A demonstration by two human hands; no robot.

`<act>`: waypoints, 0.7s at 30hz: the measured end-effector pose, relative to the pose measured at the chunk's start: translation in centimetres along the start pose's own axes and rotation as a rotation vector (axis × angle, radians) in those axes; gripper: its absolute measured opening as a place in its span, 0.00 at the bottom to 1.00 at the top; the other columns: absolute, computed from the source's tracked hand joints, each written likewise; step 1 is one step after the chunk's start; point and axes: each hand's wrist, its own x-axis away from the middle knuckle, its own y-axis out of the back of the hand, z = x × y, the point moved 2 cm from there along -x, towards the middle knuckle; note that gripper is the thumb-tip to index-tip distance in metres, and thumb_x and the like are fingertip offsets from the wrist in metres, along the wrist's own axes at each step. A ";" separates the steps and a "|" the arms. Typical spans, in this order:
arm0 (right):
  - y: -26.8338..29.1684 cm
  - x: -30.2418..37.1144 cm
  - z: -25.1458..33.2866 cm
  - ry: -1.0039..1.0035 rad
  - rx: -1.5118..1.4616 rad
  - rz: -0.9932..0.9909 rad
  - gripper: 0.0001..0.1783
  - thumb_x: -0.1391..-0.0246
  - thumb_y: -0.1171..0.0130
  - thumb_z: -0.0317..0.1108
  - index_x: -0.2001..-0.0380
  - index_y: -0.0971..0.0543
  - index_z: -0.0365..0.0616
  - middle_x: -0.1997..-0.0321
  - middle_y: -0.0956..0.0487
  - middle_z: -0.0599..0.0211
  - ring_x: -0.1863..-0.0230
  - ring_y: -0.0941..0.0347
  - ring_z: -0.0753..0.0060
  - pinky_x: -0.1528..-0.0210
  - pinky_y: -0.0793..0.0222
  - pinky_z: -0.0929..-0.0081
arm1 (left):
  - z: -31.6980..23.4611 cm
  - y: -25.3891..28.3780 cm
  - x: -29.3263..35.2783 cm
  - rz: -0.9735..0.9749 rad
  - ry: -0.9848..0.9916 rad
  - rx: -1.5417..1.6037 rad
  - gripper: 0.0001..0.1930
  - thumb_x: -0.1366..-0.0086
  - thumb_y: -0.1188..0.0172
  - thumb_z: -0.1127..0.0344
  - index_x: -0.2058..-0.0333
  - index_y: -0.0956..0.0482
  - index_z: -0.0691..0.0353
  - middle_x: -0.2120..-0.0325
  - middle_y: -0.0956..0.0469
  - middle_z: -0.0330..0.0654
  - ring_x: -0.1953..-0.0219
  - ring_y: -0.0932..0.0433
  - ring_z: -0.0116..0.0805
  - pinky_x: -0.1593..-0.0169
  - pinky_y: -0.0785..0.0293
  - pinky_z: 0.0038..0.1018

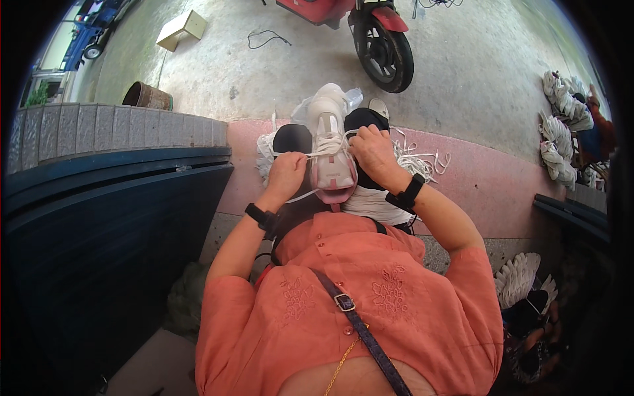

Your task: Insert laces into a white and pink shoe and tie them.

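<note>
A white sneaker (333, 170) with pink heel trim lies between my knees, its heel end toward me. White shoelace (328, 142) crosses its upper. Just left of the shoe, my left hand (288, 174) is closed in a pinch on a lace end drawn out sideways. On the other side, my right hand (375, 153) has its fingers closed on lace near the eyelets. A loose piece of lace runs past the heel. Loose white laces (419, 160) heap beside my right knee, and more white laces (265, 153) hang by my left knee.
A red scooter's front wheel (383, 56) stands ahead. Farther left are a pale box (181, 30), a brown bucket (148, 96) and a thin black cable (269, 37). A dark blue door (112, 244) flanks my left. White bundles (560, 135) lie at far right.
</note>
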 end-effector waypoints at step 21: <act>0.2 1.2 1.4 0.006 -0.026 0.112 0.10 0.33 0.51 0.31 0.57 0.24 0.36 0.62 0.23 0.62 0.62 0.27 0.71 0.53 0.31 0.74 | -5.0 -0.4 0.9 -0.111 -0.210 -0.548 0.08 0.38 0.37 0.59 0.66 0.17 0.56 0.71 0.20 0.43 0.60 0.26 0.46 0.58 0.32 0.41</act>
